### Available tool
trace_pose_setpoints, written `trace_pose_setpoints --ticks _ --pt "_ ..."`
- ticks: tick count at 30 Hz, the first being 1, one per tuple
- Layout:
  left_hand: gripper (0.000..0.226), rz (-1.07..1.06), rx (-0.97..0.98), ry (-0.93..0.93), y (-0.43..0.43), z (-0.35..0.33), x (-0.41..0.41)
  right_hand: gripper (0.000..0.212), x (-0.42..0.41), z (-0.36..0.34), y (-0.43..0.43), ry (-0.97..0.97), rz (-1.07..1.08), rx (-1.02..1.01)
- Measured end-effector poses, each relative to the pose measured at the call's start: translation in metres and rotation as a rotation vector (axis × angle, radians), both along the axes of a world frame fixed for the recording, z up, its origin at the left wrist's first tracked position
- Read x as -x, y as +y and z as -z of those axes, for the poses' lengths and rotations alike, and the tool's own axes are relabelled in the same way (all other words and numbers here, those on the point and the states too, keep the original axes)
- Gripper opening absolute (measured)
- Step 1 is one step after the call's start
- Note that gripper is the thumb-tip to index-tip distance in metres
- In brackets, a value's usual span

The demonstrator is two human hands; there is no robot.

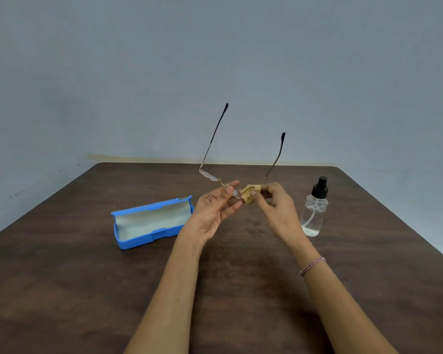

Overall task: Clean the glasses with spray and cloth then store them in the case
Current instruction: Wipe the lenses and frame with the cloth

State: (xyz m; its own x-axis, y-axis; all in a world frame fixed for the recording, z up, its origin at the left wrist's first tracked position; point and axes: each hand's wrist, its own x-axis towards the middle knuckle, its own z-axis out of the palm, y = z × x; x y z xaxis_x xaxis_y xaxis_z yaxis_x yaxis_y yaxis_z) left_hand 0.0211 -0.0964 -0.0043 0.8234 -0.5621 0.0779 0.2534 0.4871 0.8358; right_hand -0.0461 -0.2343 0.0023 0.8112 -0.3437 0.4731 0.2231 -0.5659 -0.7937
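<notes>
**Glasses wiped above the bench**

Both hands hold the glasses (210,175) above mid-bench, temples open and pointing up. The left hand (215,210) pinches the frame; the right hand (274,200) presses a bunched tan cloth (251,191) on one lens. The open blue case (149,223) lies left, the spray bottle (314,210) stands right, both well inside the bench (62,290) edges. No writing is legible.
</notes>
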Motion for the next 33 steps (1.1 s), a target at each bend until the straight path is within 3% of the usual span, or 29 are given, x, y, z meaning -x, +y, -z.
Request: trace_pose_setpoints --ticks 6,10,13,20,26,30,33 --pt "0.026 0.044 -0.010 0.010 -0.003 0.001 0.003 0.012 0.003 -0.008 -0.009 -0.179 0.054 -0.261" --pt "0.032 0.009 0.041 0.007 -0.005 0.000 0.004 0.004 -0.001 -0.001 -0.006 -0.080 -0.012 -0.208" --pt "0.024 -0.033 0.050 0.030 -0.004 0.001 0.002 0.014 -0.004 0.006 0.001 -0.009 -0.054 -0.212" --pt "0.028 0.020 0.012 0.012 -0.007 0.004 0.005 0.012 -0.002 -0.002 -0.008 -0.170 0.080 -0.318" --pt "0.024 -0.018 0.023 0.021 -0.006 0.007 0.001 0.012 -0.003 0.004 -0.004 -0.011 -0.005 -0.214" --pt "0.022 0.001 -0.016 -0.002 -0.005 0.009 -0.001 0.007 -0.002 0.000 -0.008 -0.088 0.057 -0.219" --pt "0.034 0.035 -0.042 -0.027 -0.004 0.011 -0.003 0.009 0.002 -0.006 -0.012 -0.168 0.063 -0.261"
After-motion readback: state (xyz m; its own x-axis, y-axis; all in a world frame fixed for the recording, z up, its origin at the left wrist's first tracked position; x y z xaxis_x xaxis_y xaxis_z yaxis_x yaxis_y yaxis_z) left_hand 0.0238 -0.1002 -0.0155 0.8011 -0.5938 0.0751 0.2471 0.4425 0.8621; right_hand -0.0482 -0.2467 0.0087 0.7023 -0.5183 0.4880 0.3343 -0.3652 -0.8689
